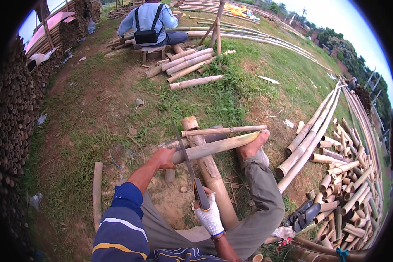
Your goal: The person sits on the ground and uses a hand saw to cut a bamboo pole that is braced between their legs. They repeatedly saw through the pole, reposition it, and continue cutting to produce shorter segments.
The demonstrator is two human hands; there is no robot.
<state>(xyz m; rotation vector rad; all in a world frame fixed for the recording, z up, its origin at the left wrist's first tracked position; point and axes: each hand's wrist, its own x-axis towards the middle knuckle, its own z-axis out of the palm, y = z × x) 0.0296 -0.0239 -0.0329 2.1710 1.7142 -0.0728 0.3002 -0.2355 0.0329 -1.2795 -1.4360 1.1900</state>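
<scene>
Bamboo pole (218,146), long axis running lower left to upper right across a thicker bamboo log (209,170), far end under a bare foot (253,146); left hand (165,158) bare, fingers wrapped around its near end; right hand (208,214) gloved, closed on handsaw (188,163), blade crossing the pole, tip pointing away.

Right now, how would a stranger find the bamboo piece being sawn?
Start at the thick bamboo log lying between the person's legs. The pale bamboo piece lies across it, held by the left hand; alone among the poles, it has a saw blade on it.
</scene>
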